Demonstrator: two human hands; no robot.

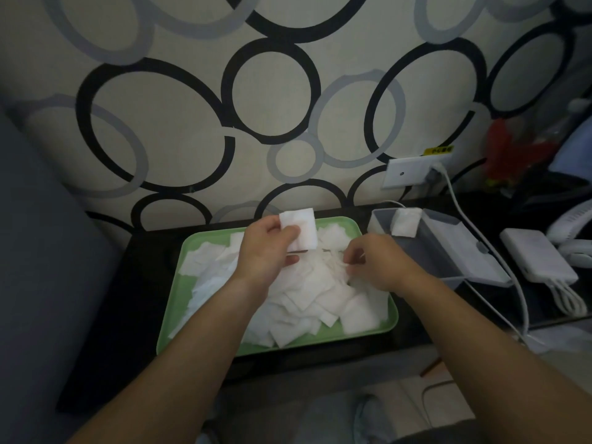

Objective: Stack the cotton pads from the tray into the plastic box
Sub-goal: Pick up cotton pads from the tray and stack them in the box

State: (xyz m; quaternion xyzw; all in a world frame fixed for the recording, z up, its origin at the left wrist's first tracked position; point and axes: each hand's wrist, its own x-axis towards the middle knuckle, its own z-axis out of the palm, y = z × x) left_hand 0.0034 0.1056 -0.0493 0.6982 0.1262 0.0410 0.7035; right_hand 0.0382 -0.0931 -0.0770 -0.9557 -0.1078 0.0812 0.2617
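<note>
**Head view.**

**Layout.** A green tray [192,251] sits on the dark counter [144,283] against the wall. The grey plastic box [448,251] stands just to its right, open at the top.

**Task items.** Most of the pads [307,302] lie in the tray in a loose heap, overlapping at all angles. A few boxed pads [405,223] stand on edge at the far end of the box.

**Left hand** [266,248]. It is raised over the far side of the tray. The grip is closed, with thumb and fingers pinching a small stack [299,227] by its lower part. The upper part of the stack stands free and square.

**Right hand** [379,262]. It is low over the heap. The grip is nearly closed, the fingertips pinching one pad [338,267] at the top of the heap. How much of that pad is held cannot be told.

**Handling assessment.**
- The pads appear very light, soft and limp.
- Their fibrous faces are likely to cling, so two may lift as one.
- A single pad is best taken at an edge or corner with thumb and forefinger.
- The stack is best held across its flat faces near the middle, with light pressure.
- Too loose a grip risks the pads fanning out, and too hard a squeeze would crease them.

**Progress.** Judged early: the heap is large and the box holds few pads.
</note>
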